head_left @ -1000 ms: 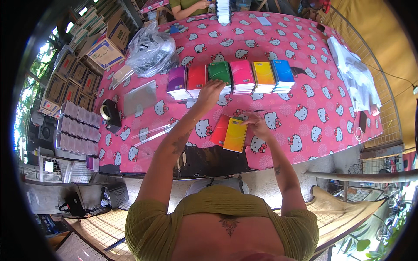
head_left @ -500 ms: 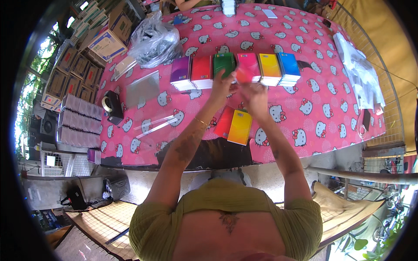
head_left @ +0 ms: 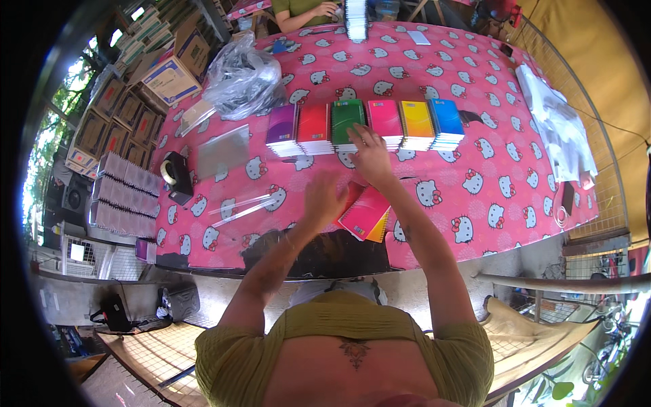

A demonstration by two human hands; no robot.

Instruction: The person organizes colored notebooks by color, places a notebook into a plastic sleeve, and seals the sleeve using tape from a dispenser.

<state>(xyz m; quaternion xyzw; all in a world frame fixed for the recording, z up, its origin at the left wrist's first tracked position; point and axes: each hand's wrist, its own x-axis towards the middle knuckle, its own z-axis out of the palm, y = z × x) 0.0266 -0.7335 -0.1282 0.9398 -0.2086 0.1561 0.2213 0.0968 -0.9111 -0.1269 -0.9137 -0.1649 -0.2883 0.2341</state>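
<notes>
Six short stacks of spiral notebooks stand in a row: purple (head_left: 281,123), red (head_left: 314,122), green (head_left: 346,119), pink (head_left: 384,119), yellow (head_left: 416,121) and blue (head_left: 446,119). My right hand (head_left: 371,154) reaches to the front edge of the green stack, its fingertips over the top notebook's lower right corner, fingers apart. Nearer me, a loose pink notebook (head_left: 365,212) lies tilted on a loose yellow notebook (head_left: 381,229) and a red one (head_left: 351,195), both partly covered. My left hand (head_left: 323,199), smeared by motion, hovers just left of this pile.
Left on the pink patterned cloth (head_left: 434,193) are a tape dispenser (head_left: 178,180), clear plastic sheets (head_left: 224,150) and a plastic bag (head_left: 244,71). White plastic (head_left: 556,119) lies right. Wire-bound stacks (head_left: 122,197) and cartons (head_left: 173,71) stand left. Another person's arm (head_left: 305,19) rests across the table.
The pink notebook I held between both hands now lies on the loose yellow and red ones. My left hand has come back toward me; my right hand has moved to the green stack.
</notes>
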